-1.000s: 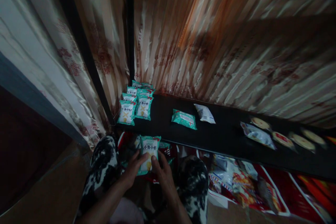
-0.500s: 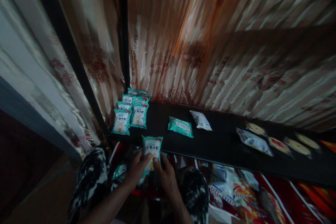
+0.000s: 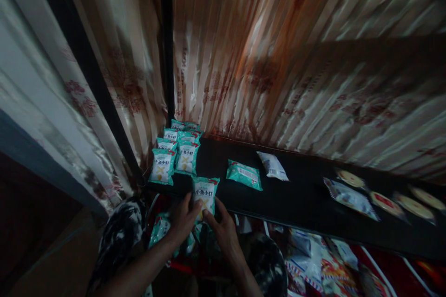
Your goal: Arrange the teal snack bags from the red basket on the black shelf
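A teal and white snack bag (image 3: pixel 205 194) is held upright between both hands at the front edge of the black shelf (image 3: pixel 212 158). My left hand (image 3: pixel 186 216) grips its left side, thumb on the front. On the right side, my right hand (image 3: pixel 221 227) holds it the same way. Ahead and to the left, several matching snack bags (image 3: pixel 162 167) stand in two columns in the shelf corner. One more teal bag (image 3: pixel 244 174) lies flat to the right. Below my hands, a red container (image 3: pixel 181 267) holds more teal bags (image 3: pixel 160 229).
A whitish packet (image 3: pixel 273 165) lies on the shelf, with another packet (image 3: pixel 351 198) and several round packaged items (image 3: pixel 386 203) farther right. Black posts (image 3: pixel 167 46) and a pleated curtain (image 3: pixel 265 55) bound the shelf. Mixed packaged snacks (image 3: pixel 310 260) sit below its front edge.
The held bag has moved slightly up toward the shelf's front edge, near the standing bags. Both hands keep their hold. The view has shifted a little.
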Available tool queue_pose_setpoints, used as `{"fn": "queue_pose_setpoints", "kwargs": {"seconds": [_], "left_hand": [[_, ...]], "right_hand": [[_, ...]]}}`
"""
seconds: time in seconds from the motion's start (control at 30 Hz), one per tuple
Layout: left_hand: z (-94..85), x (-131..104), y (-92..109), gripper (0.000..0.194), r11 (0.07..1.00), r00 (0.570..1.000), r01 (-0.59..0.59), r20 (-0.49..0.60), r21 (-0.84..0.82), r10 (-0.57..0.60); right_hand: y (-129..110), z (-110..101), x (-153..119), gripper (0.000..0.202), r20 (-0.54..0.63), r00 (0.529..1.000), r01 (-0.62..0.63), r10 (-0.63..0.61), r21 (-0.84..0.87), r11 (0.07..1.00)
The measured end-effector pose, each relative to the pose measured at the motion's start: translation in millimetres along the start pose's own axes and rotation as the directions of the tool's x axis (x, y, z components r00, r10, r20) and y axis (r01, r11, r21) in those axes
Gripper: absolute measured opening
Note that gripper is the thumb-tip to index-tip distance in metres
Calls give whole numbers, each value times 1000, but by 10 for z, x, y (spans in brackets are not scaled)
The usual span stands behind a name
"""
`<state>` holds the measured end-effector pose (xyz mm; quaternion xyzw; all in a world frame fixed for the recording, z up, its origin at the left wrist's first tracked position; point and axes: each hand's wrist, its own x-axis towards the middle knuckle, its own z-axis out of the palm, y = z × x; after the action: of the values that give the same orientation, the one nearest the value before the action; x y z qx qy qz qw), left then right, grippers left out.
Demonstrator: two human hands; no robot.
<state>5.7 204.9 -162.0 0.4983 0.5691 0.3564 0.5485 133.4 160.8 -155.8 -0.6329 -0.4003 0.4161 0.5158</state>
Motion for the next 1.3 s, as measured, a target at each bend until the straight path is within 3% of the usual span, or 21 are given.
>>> {"fn": "queue_pose_setpoints", "kwargs": {"seconds": [0.3, 0.57, 0.73, 0.93, 1.3], "left_hand": [[-92, 112, 71, 51, 984, 988, -139, -55, 111, 146], [-244, 300, 200, 51, 963, 978, -130, -130, 236, 164], [-282, 354, 156, 49, 883, 913, -298, -162, 363, 375], [-240, 317, -80, 48, 762, 815, -431, -155, 484, 559], [-288, 352, -125, 49, 713, 801, -465, -93, 525, 591]], "right_hand": [[-44, 174, 180, 56, -2, 997, 72, -73, -28, 997], [-56, 381, 420, 60, -23, 992, 126, -128, -65, 990], [5, 480, 570, 66, -74, 983, 160, -169, -117, 980], [-11, 574, 691, 64, -46, 983, 172, -178, -110, 979], [19, 643, 813, 63, -108, 970, 202, -217, -138, 970]]}}
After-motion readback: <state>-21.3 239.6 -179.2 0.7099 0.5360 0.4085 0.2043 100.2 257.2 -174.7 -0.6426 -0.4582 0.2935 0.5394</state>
